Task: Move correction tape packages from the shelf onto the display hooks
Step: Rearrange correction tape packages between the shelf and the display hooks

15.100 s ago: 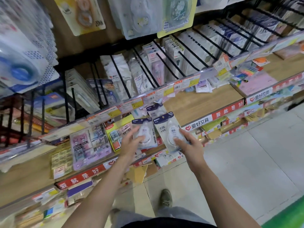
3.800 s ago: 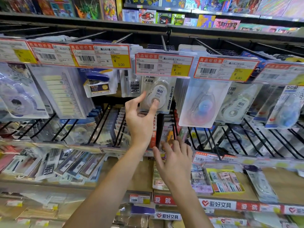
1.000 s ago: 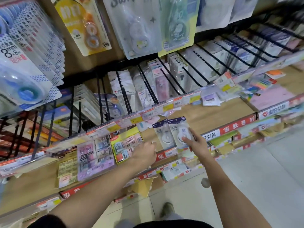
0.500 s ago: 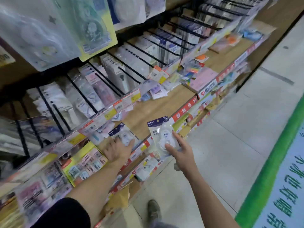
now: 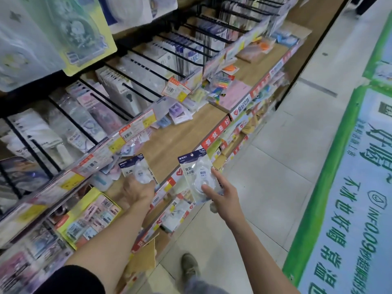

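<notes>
Your right hand pinches one correction tape package out over the aisle floor, just off the shelf edge. Your left hand grips a second package above the wooden shelf (two packages held, one per hand). Black display hooks run behind, hung with stock.

A black sleeve covers the left upper arm to about the elbow; the forearm below it is bare, as is the left hand. The right arm is bare along all its visible length, down to the right hand. Near the bottom, grey trousers end over a dull olive-grey shoe.
</notes>
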